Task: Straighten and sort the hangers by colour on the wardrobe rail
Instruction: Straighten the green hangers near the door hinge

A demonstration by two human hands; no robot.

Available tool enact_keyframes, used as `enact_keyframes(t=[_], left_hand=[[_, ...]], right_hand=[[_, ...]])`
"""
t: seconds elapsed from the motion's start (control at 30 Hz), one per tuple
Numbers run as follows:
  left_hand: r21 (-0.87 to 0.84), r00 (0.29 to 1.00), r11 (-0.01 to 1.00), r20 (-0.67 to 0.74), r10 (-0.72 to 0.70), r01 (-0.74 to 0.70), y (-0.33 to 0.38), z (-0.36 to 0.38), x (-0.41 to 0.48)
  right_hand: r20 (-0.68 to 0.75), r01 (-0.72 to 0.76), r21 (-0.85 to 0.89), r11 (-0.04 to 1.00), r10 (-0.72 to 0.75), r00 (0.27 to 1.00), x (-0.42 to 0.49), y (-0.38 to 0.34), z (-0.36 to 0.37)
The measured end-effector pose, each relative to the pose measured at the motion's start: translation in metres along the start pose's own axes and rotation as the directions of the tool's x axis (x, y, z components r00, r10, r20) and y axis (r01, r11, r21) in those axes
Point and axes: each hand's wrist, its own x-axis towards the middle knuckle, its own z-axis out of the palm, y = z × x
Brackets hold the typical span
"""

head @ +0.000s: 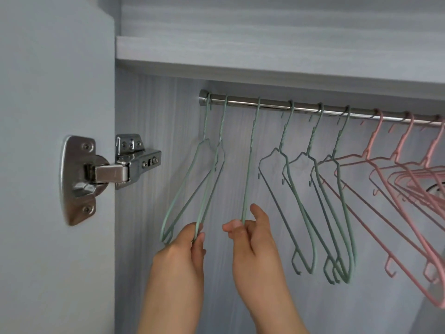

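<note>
A steel rail [272, 104] runs under the wardrobe shelf. Several green wire hangers hang on its left part and several pink hangers [385, 182] on its right part. My left hand [185, 251] pinches the lower end of the second green hanger [212, 174], close beside the first green hanger [183, 196] at the rail's left end. My right hand [252, 239] pinches the bottom of the third green hanger [250, 165], which hangs edge-on. Three more green hangers [310, 203] hang slanted between it and the pink group.
The open wardrobe door [55, 165] stands close on the left with a metal hinge [108, 172] at hand height. A shelf [265, 59] sits just above the rail. The grey back panel [156, 141] lies behind the hangers.
</note>
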Motion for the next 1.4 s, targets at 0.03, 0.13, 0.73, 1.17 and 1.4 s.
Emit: enact_keyframes(t=[0.03,0.13,0.73,1.17,1.4], left_hand=[[-0.007,1.000,1.000,-0.001,-0.005,0.005,0.001,0.000,0.000],[-0.020,1.000,1.000,0.015,-0.004,0.004,0.001,0.002,0.001],[-0.040,1.000,0.999,0.010,0.019,-0.018,-0.003,0.003,0.003],[-0.092,0.999,0.995,-0.035,0.036,-0.039,0.002,-0.002,0.003],[-0.108,0.998,0.993,-0.054,0.031,-0.037,-0.001,-0.006,0.003]], right_hand=[[-0.004,0.000,0.003,1.000,0.000,1.000,0.000,0.000,0.000],[-0.011,0.002,0.042,0.999,-0.002,1.000,0.000,-0.004,-0.001],[-0.103,-0.045,0.059,0.997,0.051,0.993,0.002,-0.005,-0.003],[-0.197,-0.006,-0.078,0.997,-0.009,0.980,0.005,0.002,-0.001],[-0.160,-0.017,-0.008,1.000,0.015,0.987,0.003,-0.001,0.000]])
